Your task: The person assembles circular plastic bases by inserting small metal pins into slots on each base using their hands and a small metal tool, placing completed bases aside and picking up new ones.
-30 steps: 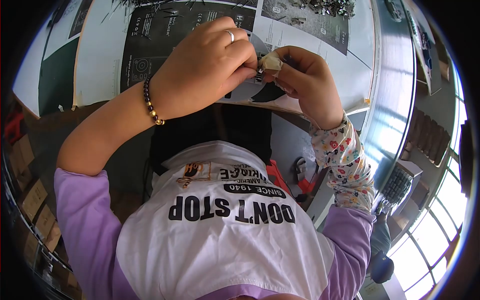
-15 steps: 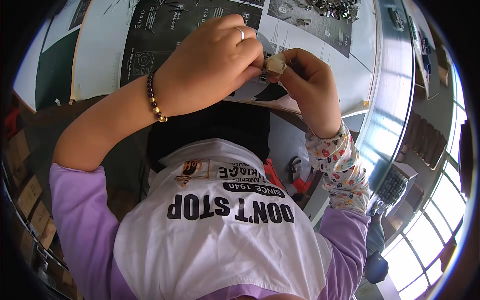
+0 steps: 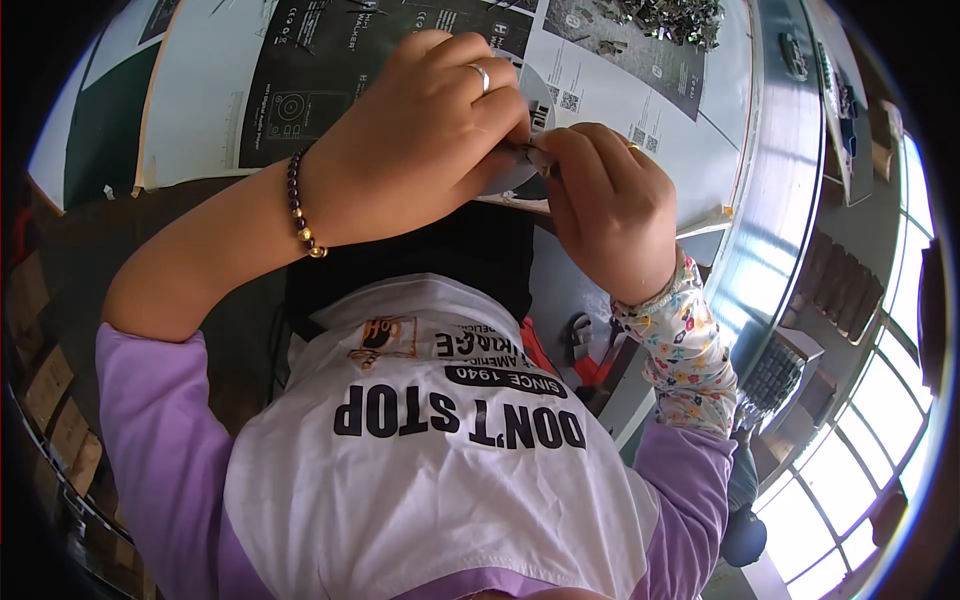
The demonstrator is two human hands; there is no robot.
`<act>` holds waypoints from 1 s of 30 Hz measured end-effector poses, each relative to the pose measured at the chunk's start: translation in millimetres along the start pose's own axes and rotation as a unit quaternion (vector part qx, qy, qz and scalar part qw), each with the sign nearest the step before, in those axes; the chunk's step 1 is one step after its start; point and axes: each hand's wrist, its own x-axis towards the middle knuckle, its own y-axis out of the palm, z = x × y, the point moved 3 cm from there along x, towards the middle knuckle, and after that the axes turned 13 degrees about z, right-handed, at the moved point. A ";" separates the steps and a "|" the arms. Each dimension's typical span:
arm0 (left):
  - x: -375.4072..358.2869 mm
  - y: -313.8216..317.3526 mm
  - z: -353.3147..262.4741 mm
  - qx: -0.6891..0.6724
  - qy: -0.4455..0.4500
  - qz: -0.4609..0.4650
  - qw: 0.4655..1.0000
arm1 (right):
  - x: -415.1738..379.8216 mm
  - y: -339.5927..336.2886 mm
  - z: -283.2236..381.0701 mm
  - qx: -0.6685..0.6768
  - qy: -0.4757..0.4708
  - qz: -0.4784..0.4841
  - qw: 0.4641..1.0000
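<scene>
My left hand [image 3: 425, 125], with a ring and a beaded bracelet, is closed in a pinch above the printed sheet. My right hand [image 3: 610, 190], coming out of a floral sleeve cuff, has its fingers pressed together just to the right. Between the fingertips of both hands is a small dark thin piece [image 3: 530, 149]; its shape is mostly hidden. Behind them, on the printed sheet [image 3: 600, 90], a grey round print is partly covered by the hands.
A heap of small shiny metal parts [image 3: 680, 20] lies at the table's back right. Thin dark pieces [image 3: 365, 8] lie at the back left. The table's front edge [image 3: 190, 183] runs below my forearms. Further right stands a box of dark parts [image 3: 775, 375].
My right hand has turned and moved slightly down, its fingers now folded over. The beige wrapping seen at its fingertips is now largely out of sight. The view has shifted slightly.
</scene>
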 end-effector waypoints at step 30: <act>-22.7 5.0 -12.2 0.025 -0.015 0.045 0.999 | 1.0 -34.2 -23.9 0.632 -0.069 -0.195 0.747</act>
